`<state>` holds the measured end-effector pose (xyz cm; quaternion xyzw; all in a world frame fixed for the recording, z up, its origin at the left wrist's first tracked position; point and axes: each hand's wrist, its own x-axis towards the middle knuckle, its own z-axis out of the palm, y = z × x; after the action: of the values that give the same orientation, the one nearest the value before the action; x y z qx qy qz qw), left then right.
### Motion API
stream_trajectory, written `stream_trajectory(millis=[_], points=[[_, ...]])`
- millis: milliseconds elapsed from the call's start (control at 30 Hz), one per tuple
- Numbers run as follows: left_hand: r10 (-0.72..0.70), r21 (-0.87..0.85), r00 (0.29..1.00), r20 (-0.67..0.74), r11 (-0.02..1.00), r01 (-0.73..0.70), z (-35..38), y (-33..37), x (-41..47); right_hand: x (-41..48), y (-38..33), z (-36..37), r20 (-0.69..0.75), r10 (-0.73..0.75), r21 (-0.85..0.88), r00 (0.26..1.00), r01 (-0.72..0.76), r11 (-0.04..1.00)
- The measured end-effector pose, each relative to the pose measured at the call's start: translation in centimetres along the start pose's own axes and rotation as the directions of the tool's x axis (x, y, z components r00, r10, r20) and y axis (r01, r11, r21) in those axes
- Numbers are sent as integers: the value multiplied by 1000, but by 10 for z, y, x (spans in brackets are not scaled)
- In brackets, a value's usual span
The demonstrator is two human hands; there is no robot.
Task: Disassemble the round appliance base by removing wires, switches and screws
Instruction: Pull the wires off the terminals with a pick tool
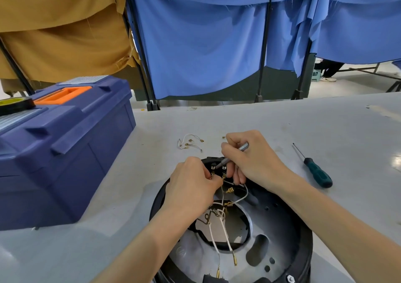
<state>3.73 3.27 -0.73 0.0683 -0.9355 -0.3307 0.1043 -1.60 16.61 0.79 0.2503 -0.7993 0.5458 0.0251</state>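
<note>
The round black appliance base with a silver middle [280, 239] sits at the grey bench's [238, 117] near edge, a few loose white wires [189, 143] out beside it, more tangled white wires [224, 232] and the black switch [218, 168] left inside, the left hand [191, 187] pinching a wire end, the right hand [253, 163] gripping a thin silver tool [237, 151].

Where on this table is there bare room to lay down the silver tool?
Bare table lies between the blue toolbox and the round base, and right of the green screwdriver. It is crowded just beyond the base, where loose wires lie.
</note>
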Motion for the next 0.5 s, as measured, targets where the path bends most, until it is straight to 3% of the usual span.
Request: stream_trajectory(millis=[500], points=[[25,28,1000,-10,999,-24,1,-1,3,9,-4,-2,44,62,37,997,-64,997]])
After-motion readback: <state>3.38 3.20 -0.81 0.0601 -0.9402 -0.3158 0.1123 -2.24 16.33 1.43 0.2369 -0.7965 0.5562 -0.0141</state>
